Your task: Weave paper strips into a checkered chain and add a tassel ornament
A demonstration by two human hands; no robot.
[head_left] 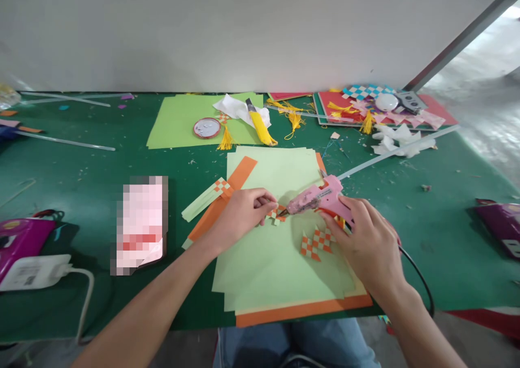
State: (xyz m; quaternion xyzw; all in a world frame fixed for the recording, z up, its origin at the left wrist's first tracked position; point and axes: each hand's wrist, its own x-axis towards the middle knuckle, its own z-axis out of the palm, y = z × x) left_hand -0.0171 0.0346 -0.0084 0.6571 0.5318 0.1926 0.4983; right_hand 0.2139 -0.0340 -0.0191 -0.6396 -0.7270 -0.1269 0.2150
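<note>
My right hand (369,238) is wrapped around the handle of a pink hot glue gun (319,197), with a long clear glue stick (398,150) out of its back end. Its nozzle touches or nearly touches a small woven orange-and-green paper piece (277,214). My left hand (247,211) pinches that piece at its left edge, above a stack of pale green paper (264,270). Two more woven checkered pieces (316,243) lie on the stack near my right hand. Beside my left hand, orange strips (244,173) and a pale green strip (201,201) with a woven end lie crossed.
At the back are a yellow utility knife (260,123), a round tin (207,128), yellow tassels (294,122) and red boards (436,108). To the left lie a blurred pink phone-shaped object (142,222) and a white charger (36,272). The gun's black cord (422,278) trails right.
</note>
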